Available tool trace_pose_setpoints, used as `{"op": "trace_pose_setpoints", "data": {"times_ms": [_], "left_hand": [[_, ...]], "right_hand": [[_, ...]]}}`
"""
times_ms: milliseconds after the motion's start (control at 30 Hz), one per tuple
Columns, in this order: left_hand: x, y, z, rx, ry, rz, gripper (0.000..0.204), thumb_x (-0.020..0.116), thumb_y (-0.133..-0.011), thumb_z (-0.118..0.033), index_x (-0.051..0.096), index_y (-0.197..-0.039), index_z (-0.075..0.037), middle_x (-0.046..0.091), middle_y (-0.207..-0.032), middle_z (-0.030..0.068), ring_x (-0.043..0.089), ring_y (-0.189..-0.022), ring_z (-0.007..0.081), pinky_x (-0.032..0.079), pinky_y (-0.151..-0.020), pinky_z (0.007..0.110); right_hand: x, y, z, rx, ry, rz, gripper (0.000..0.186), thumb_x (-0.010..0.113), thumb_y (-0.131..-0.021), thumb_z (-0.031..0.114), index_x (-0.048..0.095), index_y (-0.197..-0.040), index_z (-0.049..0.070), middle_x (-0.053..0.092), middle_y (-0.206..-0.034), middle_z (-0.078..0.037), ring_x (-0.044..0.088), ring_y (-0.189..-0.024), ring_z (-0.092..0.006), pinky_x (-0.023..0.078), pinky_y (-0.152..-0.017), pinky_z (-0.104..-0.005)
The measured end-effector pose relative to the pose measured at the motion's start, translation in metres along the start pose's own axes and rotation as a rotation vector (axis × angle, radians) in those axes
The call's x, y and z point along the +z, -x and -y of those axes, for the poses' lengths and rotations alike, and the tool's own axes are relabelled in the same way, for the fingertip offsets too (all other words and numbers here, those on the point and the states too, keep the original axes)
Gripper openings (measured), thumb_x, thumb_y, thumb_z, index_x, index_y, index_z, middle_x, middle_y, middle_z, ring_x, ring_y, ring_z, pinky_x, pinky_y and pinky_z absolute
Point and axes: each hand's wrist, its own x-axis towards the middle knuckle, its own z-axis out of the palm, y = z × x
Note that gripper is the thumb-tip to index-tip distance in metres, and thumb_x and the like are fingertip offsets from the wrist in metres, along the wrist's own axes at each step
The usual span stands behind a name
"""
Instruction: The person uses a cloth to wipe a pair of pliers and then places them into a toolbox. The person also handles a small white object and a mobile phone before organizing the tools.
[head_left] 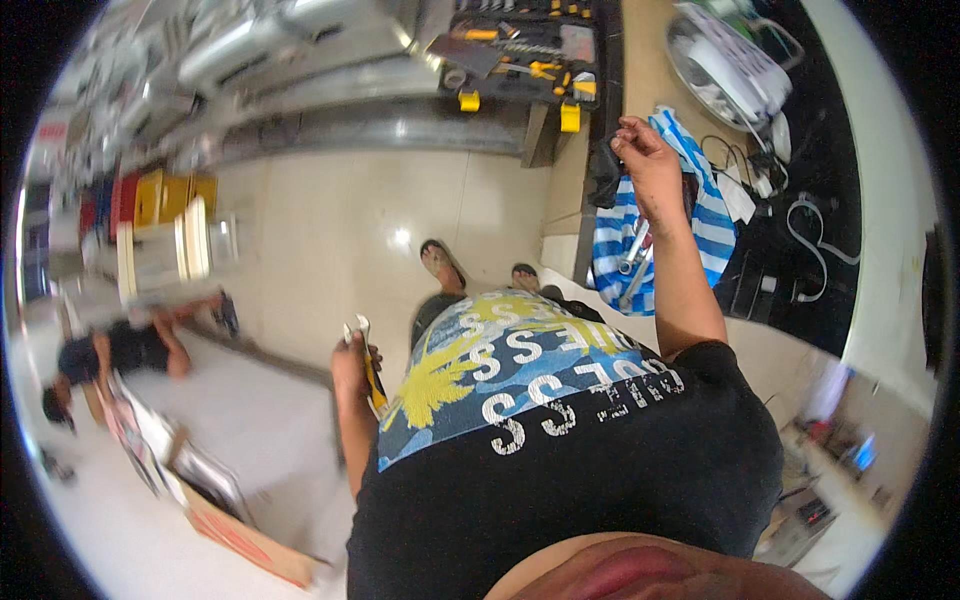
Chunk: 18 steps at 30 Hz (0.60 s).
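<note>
Low on the left, my left hand [352, 368] is closed around a wrench [361, 326] with a forked silver head and a yellow-and-black handle. My right hand [650, 165] is raised over a blue-and-white striped plastic bag [713, 235] at the counter's edge. Its fingers are loosely bent and apart, and I see nothing between them. Just below the fingertips hangs a dark cloth-like thing [604, 172]; whether they touch it, I cannot tell. Silver wrenches [634, 252] lie on the bag beside my right forearm, which hides part of it.
Ahead, an open black tool case [520, 70] with yellow-marked tools rests on a metal bench [400, 125]. A basin [700, 75] and cables [735, 155] lie on the dark counter [800, 300]. Another person [125, 350] is at far left, near a cardboard piece [250, 535] and yellow bins [165, 198].
</note>
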Motion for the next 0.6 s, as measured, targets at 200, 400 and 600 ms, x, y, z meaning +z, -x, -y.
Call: {"op": "trace_pose_setpoints", "data": {"times_ms": [200, 400, 600], "left_hand": [[-0.028, -0.115, -0.098, 0.192, -0.023, 0.175, 0.027, 0.058, -0.1, -0.027, 0.05, -0.105, -0.001, 0.06, -0.076, 0.0098, 0.06, -0.055, 0.02, 0.05, -0.048, 0.034], [-0.005, -0.201, -0.22, 0.261, -0.182, 0.277, 0.023, 0.056, -0.099, -0.02, 0.046, -0.11, -0.001, 0.06, -0.086, 0.0128, 0.06, -0.055, 0.0209, 0.051, -0.047, 0.034], [0.04, -0.261, -0.258, 0.083, -0.01, 0.31, 0.025, 0.053, -0.1, -0.027, 0.049, -0.108, -0.003, 0.06, -0.078, 0.0135, 0.06, -0.053, 0.0254, 0.049, -0.046, 0.037]], "right_hand": [[0.025, -0.014, -0.019, 0.067, -0.078, -0.344, 0.036, 0.07, -0.087, 0.009, 0.064, -0.123, 0.005, 0.062, -0.096, 0.004, 0.057, -0.087, -0.0082, 0.046, -0.073, -0.0252], [0.027, -0.025, 0.013, 0.126, -0.139, -0.581, 0.041, 0.069, -0.088, 0.011, 0.06, -0.128, 0.007, 0.056, -0.101, 0.002, 0.056, -0.088, -0.0087, 0.047, -0.066, -0.026], [-0.018, -0.113, 0.04, 0.013, -0.211, -0.661, 0.041, 0.067, -0.089, 0.009, 0.059, -0.129, 0.007, 0.06, -0.097, 0.001, 0.059, -0.087, -0.0123, 0.05, -0.07, -0.0301]]}}
